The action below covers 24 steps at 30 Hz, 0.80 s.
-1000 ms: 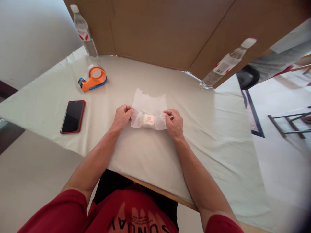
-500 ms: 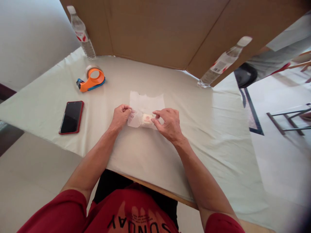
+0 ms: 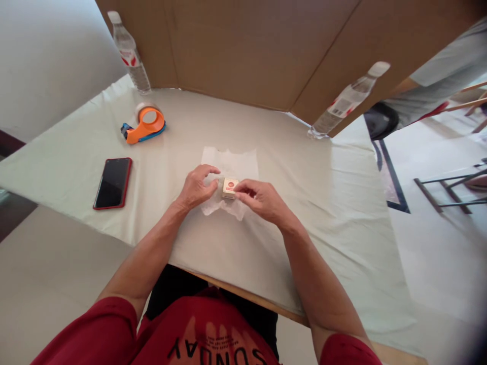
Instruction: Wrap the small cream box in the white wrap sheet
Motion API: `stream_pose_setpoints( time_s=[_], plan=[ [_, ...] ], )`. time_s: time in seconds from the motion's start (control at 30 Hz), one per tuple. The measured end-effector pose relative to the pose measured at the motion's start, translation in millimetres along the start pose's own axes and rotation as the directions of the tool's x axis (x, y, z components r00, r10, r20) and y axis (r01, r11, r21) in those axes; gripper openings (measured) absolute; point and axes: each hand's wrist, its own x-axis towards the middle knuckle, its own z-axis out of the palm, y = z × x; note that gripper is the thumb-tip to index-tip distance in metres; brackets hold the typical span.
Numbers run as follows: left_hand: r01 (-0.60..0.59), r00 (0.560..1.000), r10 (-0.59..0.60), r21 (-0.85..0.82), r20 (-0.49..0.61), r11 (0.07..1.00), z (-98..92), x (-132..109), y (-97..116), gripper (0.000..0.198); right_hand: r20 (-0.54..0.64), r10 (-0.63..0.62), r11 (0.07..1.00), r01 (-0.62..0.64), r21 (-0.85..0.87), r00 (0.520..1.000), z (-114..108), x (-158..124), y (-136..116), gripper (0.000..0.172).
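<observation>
A small cream box [image 3: 230, 186] with a red print on top lies on a crinkled sheet of thin white paper [image 3: 232, 161], which is spread on the table. My right hand [image 3: 262, 199] has its thumb and fingers closed on the right side of the box. To the left of the box, my left hand [image 3: 198, 186] is open, its thumb and fingers apart, over the paper's left part. The paper's near edge shows, wrinkled, just below the box.
An orange tape dispenser [image 3: 146, 125] and a phone in a red case [image 3: 113, 183] lie at left. Water bottles stand by the cardboard panel [image 3: 243, 50]: a left bottle [image 3: 130, 53] and a right bottle [image 3: 347, 101]. A person's arm [image 3: 405, 87] shows behind the panel at right.
The paper that covered the box is folded back toward me, so the box top is uncovered. My left hand has let go of the paper and opened.
</observation>
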Motion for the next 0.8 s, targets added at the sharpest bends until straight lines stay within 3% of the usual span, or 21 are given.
stream_pose_setpoints(
  time_s=[0.1, 0.2, 0.27, 0.33, 0.43, 0.53, 0.63, 0.7, 0.8],
  plan=[
    [-0.056, 0.974, 0.051, 0.019, 0.220, 0.998, 3.9, -1, -7, 0.058, -0.131, -0.040, 0.994, 0.026, -0.105, 0.991, 13, 5, 20, 0.037],
    [-0.126, 0.915, 0.093, 0.060, 0.393, 0.990, 6.1, -2, -15, 0.082, -0.090, -0.060, 0.984, 0.043, -0.174, 0.994, 29, 8, 36, 0.055],
    [-0.157, 0.892, 0.103, 0.087, 0.440, 0.984, 6.4, -3, -19, 0.088, -0.070, -0.046, 0.980, 0.031, -0.198, 0.996, 33, 10, 43, 0.054],
    [-0.169, 0.884, 0.100, 0.114, 0.458, 0.979, 6.1, -3, -22, 0.089, -0.073, -0.040, 0.978, 0.024, -0.207, 0.997, 25, 11, 47, 0.050],
    [-0.181, 0.879, 0.082, 0.169, 0.470, 0.969, 5.6, -3, -23, 0.087, -0.150, -0.010, 0.979, -0.021, -0.201, 0.989, -4, 8, 57, 0.048],
    [-0.174, 0.889, 0.064, 0.206, 0.454, 0.963, 5.0, -3, -21, 0.080, -0.247, 0.096, 0.963, -0.153, -0.223, 0.964, -38, -1, 78, 0.051],
    [-0.173, 0.900, 0.065, 0.215, 0.432, 0.961, 4.7, -2, -18, 0.072, -0.227, 0.224, 0.901, -0.290, -0.323, 0.948, -64, -13, 103, 0.052],
    [-0.182, 0.903, 0.077, 0.215, 0.423, 0.960, 5.1, -2, -17, 0.068, -0.195, 0.291, 0.856, -0.346, -0.385, 0.937, -74, -21, 114, 0.057],
    [-0.208, 0.906, 0.098, 0.230, 0.413, 0.951, 6.2, -2, -17, 0.062, -0.240, 0.257, 0.838, -0.339, -0.428, 0.936, -79, -25, 111, 0.062]
  ],
)
